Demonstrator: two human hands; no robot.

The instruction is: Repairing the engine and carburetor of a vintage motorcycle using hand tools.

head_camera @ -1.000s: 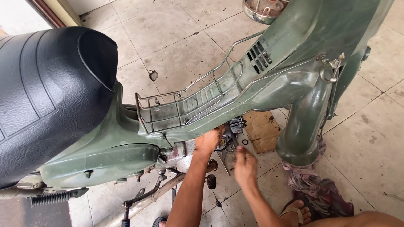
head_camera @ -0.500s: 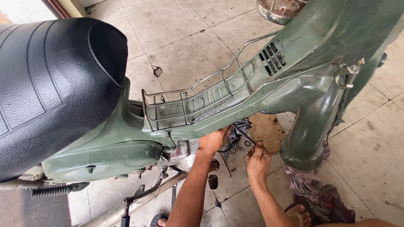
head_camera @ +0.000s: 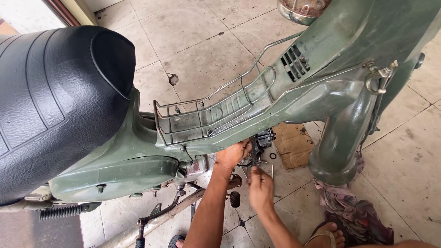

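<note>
Hands (head_camera: 248, 170) under green scooter (head_camera: 275, 105), brown cardboard (head_camera: 294, 142)

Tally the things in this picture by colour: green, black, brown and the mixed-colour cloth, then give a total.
Green: 1, the motorbike body
Black: 2, the seat and the engine part by the left hand and right hand
Brown: 1, the cardboard piece
Mixed: 1, the rag
Total: 5

Matt green painted body (head_camera: 138, 170); grained black vinyl seat (head_camera: 55, 101); bare metal rack (head_camera: 216, 110).
</note>
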